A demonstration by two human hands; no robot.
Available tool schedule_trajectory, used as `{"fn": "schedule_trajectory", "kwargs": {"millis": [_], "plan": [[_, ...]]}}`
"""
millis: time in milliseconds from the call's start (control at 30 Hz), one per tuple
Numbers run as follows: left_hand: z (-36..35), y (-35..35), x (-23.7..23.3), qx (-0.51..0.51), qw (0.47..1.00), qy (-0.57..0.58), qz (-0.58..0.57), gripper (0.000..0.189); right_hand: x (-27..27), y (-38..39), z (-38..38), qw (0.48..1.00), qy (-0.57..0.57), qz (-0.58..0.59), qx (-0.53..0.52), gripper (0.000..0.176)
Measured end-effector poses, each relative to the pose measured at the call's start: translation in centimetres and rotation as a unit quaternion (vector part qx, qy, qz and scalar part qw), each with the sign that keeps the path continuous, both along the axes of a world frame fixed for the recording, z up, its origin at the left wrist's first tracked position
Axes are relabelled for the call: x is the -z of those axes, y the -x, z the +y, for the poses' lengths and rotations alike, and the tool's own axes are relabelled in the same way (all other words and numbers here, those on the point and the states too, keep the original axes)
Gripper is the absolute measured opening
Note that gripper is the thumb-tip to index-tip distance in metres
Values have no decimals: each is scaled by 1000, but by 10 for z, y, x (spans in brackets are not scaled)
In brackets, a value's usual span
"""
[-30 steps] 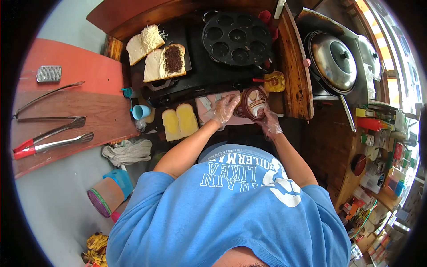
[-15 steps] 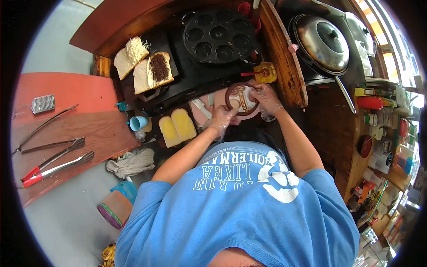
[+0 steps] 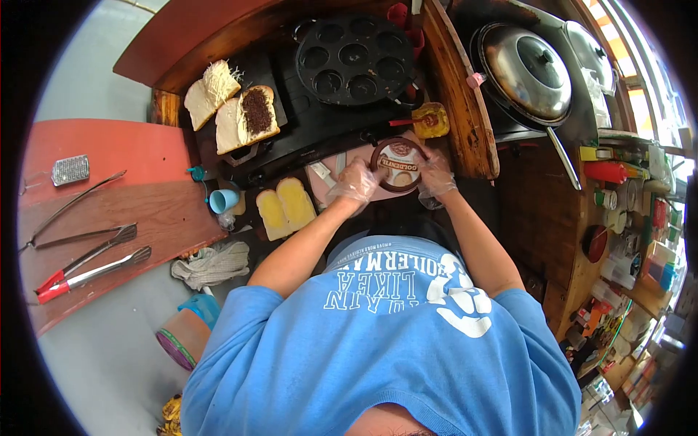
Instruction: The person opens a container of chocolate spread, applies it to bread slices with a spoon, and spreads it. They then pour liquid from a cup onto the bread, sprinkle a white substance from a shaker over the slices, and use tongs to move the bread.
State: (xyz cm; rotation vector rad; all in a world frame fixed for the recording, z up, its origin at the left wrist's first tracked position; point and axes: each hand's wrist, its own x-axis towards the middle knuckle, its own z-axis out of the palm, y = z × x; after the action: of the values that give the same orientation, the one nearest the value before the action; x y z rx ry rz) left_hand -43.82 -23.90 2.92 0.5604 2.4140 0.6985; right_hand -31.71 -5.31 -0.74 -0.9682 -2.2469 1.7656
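Observation:
Both hands wear clear plastic gloves. My left hand grips the left side of a round, brown-rimmed tub with a printed lid, and my right hand holds its right side. Under the tub lies a pink board, with a white-handled knife near its left end. Two bread slices with yellow spread lie to the left of my left hand. Farther up, one bread slice carries brown sprinkles, and another pair has pale shreds.
A black pan with round hollows stands beyond the tub. A yellow container with a red-handled utensil sits by the wooden partition. Tongs, a grater and a blue cup are at the left; a lidded wok is at the right.
The tub has turned in my hands, so its printed label sits at a different angle. My left hand has shifted slightly left, and my right hand has slid lower along the rim.

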Motion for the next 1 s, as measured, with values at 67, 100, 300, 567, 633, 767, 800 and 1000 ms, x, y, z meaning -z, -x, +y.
{"fn": "schedule_trajectory", "kwargs": {"millis": [67,100,300,567,633,767,800,1000], "plan": [[-8,-9,-5,-6,999,19,-46,52,-13,15,9,990,-119,68,-40,37],[-10,-14,-16,63,998,24,3,52,-16,25,10,993,-100,28,-47,36],[5,4,-28,117,971,-110,178,35,-78,25,-27,960,-274,-33,-48,71],[9,14,-26,-20,994,-103,17,42,-74,17,-42,902,-366,-109,-202,113],[4,14,-7,-45,992,-115,7,49,-78,23,-34,893,-355,-89,-261,114],[-7,21,-23,65,994,-6,93,57,-82,35,-29,853,-384,-77,-346,118],[-8,21,-26,68,993,-7,96,57,-82,39,-32,853,-386,-76,-342,118],[-6,13,-23,-94,994,-26,-43,52,-87,45,-42,868,-330,-134,-346,120]]}}
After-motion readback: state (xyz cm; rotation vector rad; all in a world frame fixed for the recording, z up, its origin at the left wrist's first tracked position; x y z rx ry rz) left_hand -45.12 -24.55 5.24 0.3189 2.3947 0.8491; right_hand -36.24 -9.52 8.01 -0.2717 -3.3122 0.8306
